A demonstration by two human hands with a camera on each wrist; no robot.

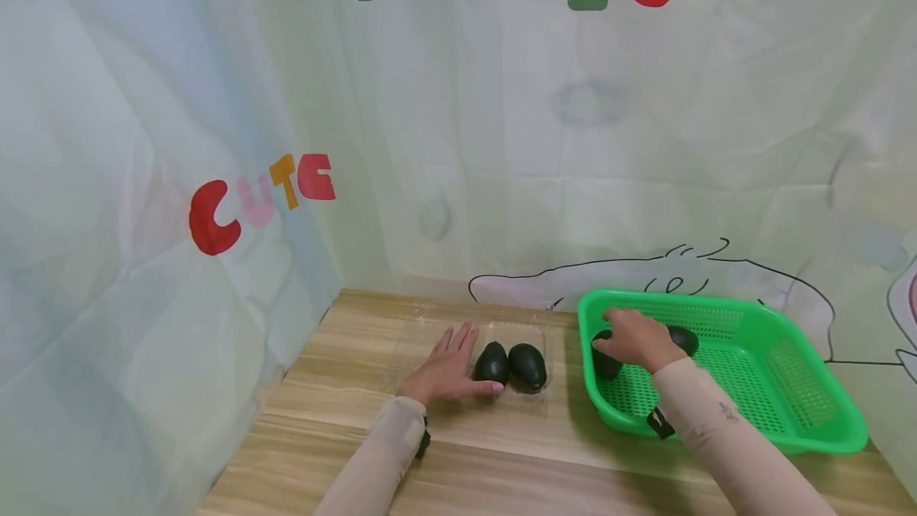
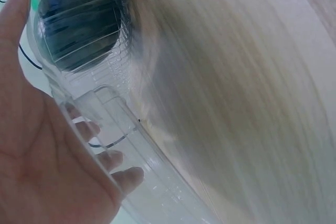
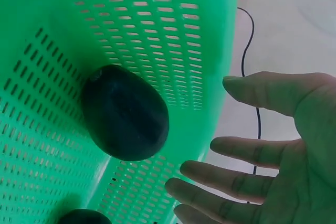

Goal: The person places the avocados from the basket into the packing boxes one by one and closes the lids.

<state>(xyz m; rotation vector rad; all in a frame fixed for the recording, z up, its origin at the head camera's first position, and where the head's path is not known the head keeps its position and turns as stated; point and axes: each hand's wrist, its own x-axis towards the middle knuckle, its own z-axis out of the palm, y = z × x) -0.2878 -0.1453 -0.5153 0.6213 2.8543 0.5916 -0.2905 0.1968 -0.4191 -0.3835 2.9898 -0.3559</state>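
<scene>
Two dark avocados point(image 1: 528, 367) sit side by side in a clear plastic clamshell box point(image 1: 542, 333) on the table. My left hand point(image 1: 447, 369) lies at the hinge side of the box, fingers spread, with the thumb near the left avocado point(image 1: 490, 365). In the left wrist view the fingers show through the clear plastic point(image 2: 113, 114). My right hand point(image 1: 636, 338) is over the left end of a green plastic basket point(image 1: 824, 388). Its fingers are extended beside an avocado point(image 3: 125, 113), apart from it in the right wrist view. Another avocado point(image 1: 684, 339) lies in the basket, partly behind the right hand.
The wooden table point(image 1: 458, 460) meets a printed cloth backdrop point(image 1: 466, 142) at the back and left. The basket's raised green rim point(image 1: 587, 388) stands to the right of the plastic box.
</scene>
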